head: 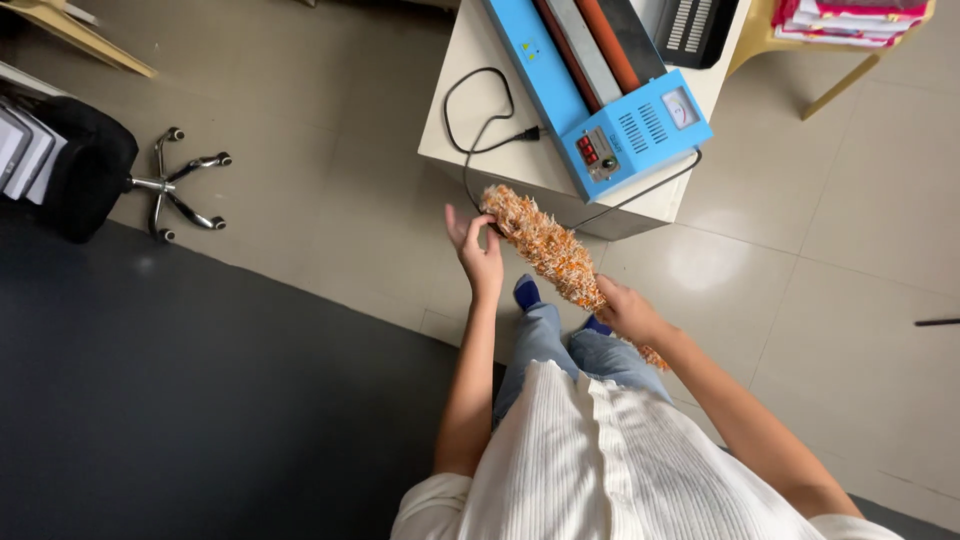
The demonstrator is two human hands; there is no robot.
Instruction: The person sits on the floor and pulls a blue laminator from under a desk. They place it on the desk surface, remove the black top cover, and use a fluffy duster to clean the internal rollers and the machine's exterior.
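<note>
- Two hands on my orange-and-white fluffy duster (545,245), held slantwise above the tiled floor (330,200).
- Ahead: blue laminating machine (610,90) on a white table (470,120), black power cord (480,130) trailing beside the duster's tip.
- Right hand (625,308) clenched round the duster's lower end.
- Left hand (475,245), fingers spread, touches the tip.

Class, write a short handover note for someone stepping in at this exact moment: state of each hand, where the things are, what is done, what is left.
Right hand: closed around the lower part of the orange-and-white fluffy duster.
Left hand: open, fingers touching the duster's upper end.
Duster is held slantwise in front of the white table, just short of the blue machine and its black cord.
Done: duster in hand.
Left: duster has not touched the machine or table yet.
</note>
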